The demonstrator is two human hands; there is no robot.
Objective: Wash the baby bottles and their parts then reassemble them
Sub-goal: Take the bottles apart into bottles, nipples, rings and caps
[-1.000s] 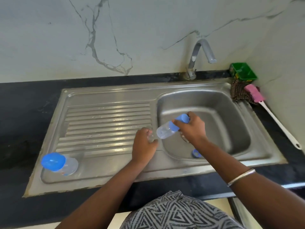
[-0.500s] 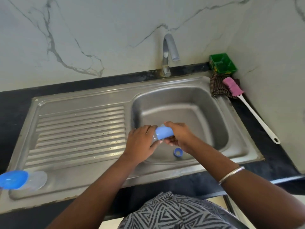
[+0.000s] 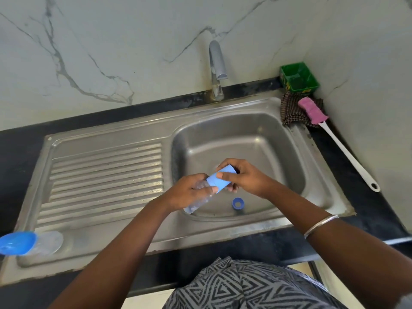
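Head view: over the sink (image 3: 323, 175) basin, left hand (image 3: 189, 192) grips the clear bottle (image 3: 196, 204); right hand (image 3: 243, 177) grips its blue cap (image 3: 219, 180). Step, as judged: disassembly. Next move calls for pulling the cap free. A blue ring (image 3: 238, 203) lies in the basin.

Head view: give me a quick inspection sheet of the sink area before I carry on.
Surface: steel sink with ribbed drainboard, set in a dark counter; tap not running.
Job's things: clear bottle with blue cap, held over the basin; blue ring on the basin floor; second bottle lying at the drainboard's near left corner.
Clutter: pink-headed brush, its head on a checked cloth; green tub in the corner.
Hands: left hand grips the bottle body; right hand grips the cap.
Cables: nothing seen.
Surroundings: marble-pattern walls.
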